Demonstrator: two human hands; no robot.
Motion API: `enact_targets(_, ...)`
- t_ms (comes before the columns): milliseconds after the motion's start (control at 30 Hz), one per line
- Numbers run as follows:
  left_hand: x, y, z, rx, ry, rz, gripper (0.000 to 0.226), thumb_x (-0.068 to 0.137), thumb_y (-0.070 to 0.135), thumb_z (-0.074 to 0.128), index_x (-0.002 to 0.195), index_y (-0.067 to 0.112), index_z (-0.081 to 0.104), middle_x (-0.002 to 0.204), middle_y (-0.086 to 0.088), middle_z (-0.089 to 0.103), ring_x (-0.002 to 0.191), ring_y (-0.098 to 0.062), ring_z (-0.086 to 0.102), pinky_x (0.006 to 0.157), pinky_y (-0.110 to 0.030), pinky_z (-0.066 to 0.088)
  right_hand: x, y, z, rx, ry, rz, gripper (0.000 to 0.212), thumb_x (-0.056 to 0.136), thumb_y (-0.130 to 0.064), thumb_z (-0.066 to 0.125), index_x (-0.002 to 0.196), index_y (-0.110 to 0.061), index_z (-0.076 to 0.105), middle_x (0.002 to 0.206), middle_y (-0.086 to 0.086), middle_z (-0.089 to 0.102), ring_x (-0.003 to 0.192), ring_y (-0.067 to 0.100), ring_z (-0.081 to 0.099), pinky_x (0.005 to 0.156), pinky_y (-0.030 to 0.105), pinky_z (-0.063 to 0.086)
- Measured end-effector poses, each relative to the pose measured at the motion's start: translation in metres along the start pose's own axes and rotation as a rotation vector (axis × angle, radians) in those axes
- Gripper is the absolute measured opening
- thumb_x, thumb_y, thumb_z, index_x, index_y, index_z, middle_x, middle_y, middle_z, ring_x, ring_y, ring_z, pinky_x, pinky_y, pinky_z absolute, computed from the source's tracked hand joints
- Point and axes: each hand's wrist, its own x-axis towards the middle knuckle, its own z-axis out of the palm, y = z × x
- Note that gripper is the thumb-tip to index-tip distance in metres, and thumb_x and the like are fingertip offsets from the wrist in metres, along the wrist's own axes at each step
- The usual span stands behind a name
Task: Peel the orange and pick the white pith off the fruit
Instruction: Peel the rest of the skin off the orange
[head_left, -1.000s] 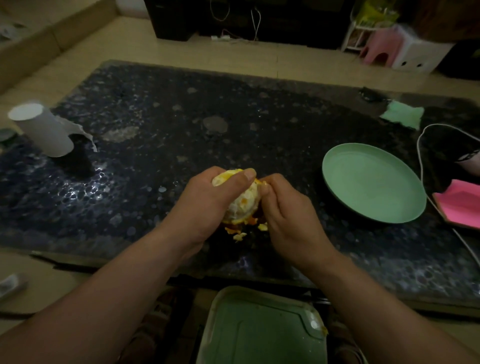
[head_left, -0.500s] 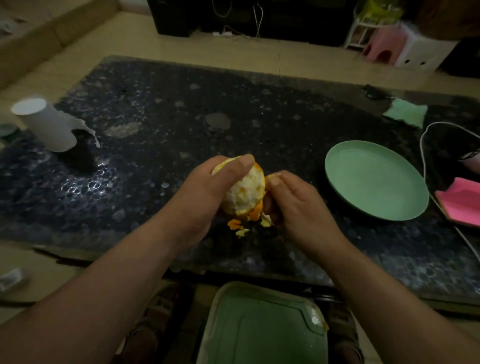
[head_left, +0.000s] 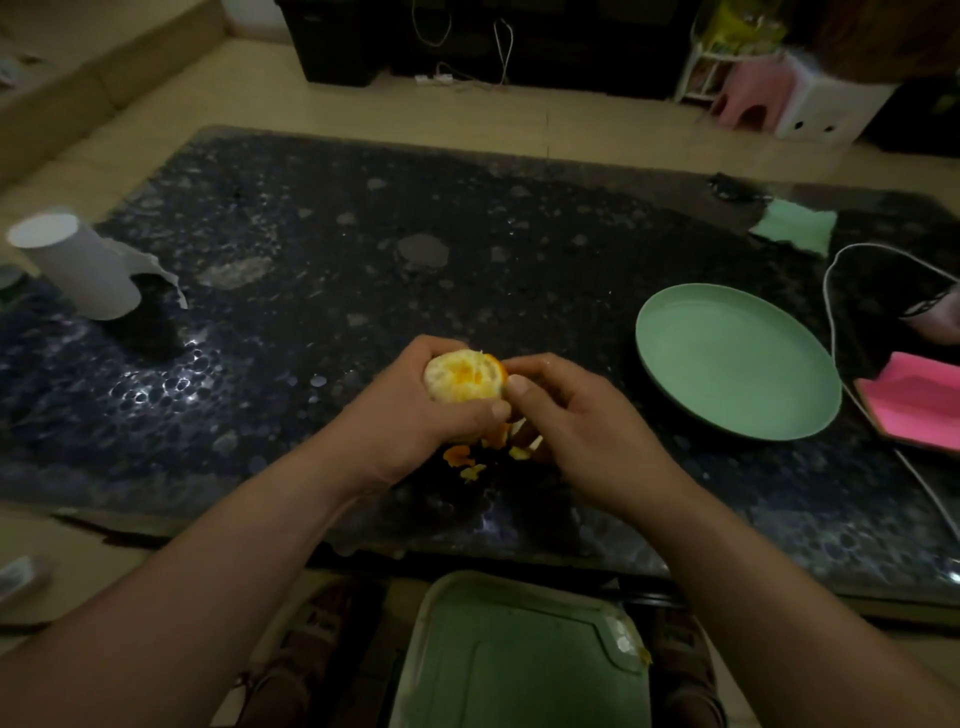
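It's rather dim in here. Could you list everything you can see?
orange: one, pale with orange patches, mostly peeled, in the left hand
attached peel: one piece, orange, at the fruit's right edge
peel scraps: several, orange and yellow, on the table under the hands
table: one, dark speckled
plate: one, green, right side of table
paper roll: one, white, table's left end
cloth: one, pale green, far right corner
cable: one, white, beyond the plate
pink object: one, right edge
bin: one, green, on the floor below
pink stool: one, background
left hand: holds the orange
right hand: pinches the attached peel
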Motion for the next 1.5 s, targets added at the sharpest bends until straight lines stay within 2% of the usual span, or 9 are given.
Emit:
enact_targets(200, -0.002, 0.006, -0.001, 0.138, 0.024, 0.051, 0.071, 0.062, 0.053, 0.096, 0.119, 0.029, 0.061, 0.108, 0.001, 0.075, 0.097, -0.015, 0.075, 0.084, -0.04, 0.065, -0.002, -0.002, -0.006, -0.089, 0.005, -0.057, 0.014, 0.105, -0.044, 0.059, 0.112, -0.037, 0.068, 0.091, -0.01, 0.075, 0.083, 0.007, 0.072, 0.075, 0.036, 0.061)
enact_targets(400, -0.006, 0.006, 0.004, 0.213, 0.038, 0.103, 0.058, 0.073, 0.036, 0.095, 0.118, 0.03, 0.059, 0.105, 0.002, 0.073, 0.091, -0.014, 0.074, 0.078, -0.04, 0.065, -0.004, -0.006, -0.005, -0.256, -0.017, -0.107, 0.014, 0.107, -0.041, 0.05, 0.109, -0.032, 0.06, 0.086, -0.01, 0.068, 0.079, 0.006, 0.065, 0.066, 0.032, 0.053)
enact_targets(567, -0.009, 0.008, 0.007, 0.331, 0.062, 0.157, 0.06, 0.072, 0.026, 0.093, 0.118, 0.034, 0.055, 0.103, 0.006, 0.069, 0.085, -0.005, 0.069, 0.072, -0.03, 0.062, -0.004, -0.004, 0.002, -0.267, 0.023, -0.079, 0.006, 0.101, -0.027, 0.056, 0.105, -0.028, 0.061, 0.084, -0.009, 0.066, 0.072, 0.006, 0.062, 0.057, 0.024, 0.047)
enact_targets(833, -0.006, 0.005, 0.005, 0.295, 0.038, 0.179, 0.059, 0.071, 0.032, 0.093, 0.118, 0.034, 0.056, 0.105, 0.005, 0.069, 0.088, -0.01, 0.072, 0.076, -0.044, 0.064, -0.003, -0.009, -0.003, -0.299, 0.01, -0.089, 0.009, 0.103, -0.027, 0.056, 0.108, -0.029, 0.063, 0.083, -0.01, 0.067, 0.073, 0.006, 0.063, 0.062, 0.031, 0.05)
enact_targets(967, -0.006, 0.007, 0.003, 0.227, 0.035, 0.202, 0.06, 0.07, 0.034, 0.093, 0.118, 0.03, 0.057, 0.106, 0.003, 0.07, 0.089, -0.009, 0.072, 0.072, -0.033, 0.063, -0.001, -0.013, -0.002, -0.072, 0.072, -0.019, 0.013, 0.102, -0.021, 0.058, 0.098, -0.024, 0.069, 0.081, -0.005, 0.072, 0.07, 0.008, 0.065, 0.063, 0.034, 0.054)
enact_targets(1100, -0.005, 0.008, -0.006, 0.126, -0.035, 0.167, 0.058, 0.073, 0.028, 0.094, 0.12, 0.029, 0.059, 0.11, 0.001, 0.069, 0.088, -0.006, 0.071, 0.069, -0.025, 0.059, -0.001, -0.021, -0.009, 0.244, -0.048, 0.121, 0.018, 0.106, -0.013, 0.051, 0.102, -0.013, 0.068, 0.076, -0.001, 0.071, 0.063, 0.01, 0.061, 0.06, 0.027, 0.05)
enact_targets(1267, -0.007, 0.006, -0.006, 0.157, -0.079, 0.199, 0.061, 0.067, 0.037, 0.09, 0.12, 0.034, 0.059, 0.108, 0.004, 0.069, 0.091, -0.011, 0.073, 0.072, -0.03, 0.062, -0.005, -0.016, -0.003, -0.291, 0.051, -0.073, 0.026, 0.108, -0.033, 0.05, 0.088, -0.017, 0.058, 0.077, 0.001, 0.066, 0.07, 0.02, 0.061, 0.064, 0.046, 0.052)
enact_targets(1400, -0.006, 0.008, -0.009, 0.08, -0.093, 0.195, 0.067, 0.062, 0.043, 0.088, 0.122, 0.031, 0.06, 0.112, 0.0, 0.07, 0.092, -0.012, 0.073, 0.07, -0.029, 0.061, -0.003, -0.018, -0.004, -0.118, 0.094, -0.056, 0.03, 0.109, -0.025, 0.05, 0.085, -0.008, 0.06, 0.074, 0.007, 0.068, 0.065, 0.025, 0.062, 0.063, 0.048, 0.054)
enact_targets(1500, -0.006, 0.007, -0.01, -0.056, -0.113, 0.163, 0.07, 0.062, 0.037, 0.089, 0.125, 0.021, 0.062, 0.109, -0.001, 0.072, 0.092, -0.013, 0.071, 0.072, -0.03, 0.06, -0.004, -0.022, -0.004, 0.138, 0.076, 0.032, 0.03, 0.109, -0.018, 0.05, 0.083, -0.009, 0.061, 0.067, 0.004, 0.065, 0.058, 0.015, 0.054, 0.055, 0.032, 0.048)
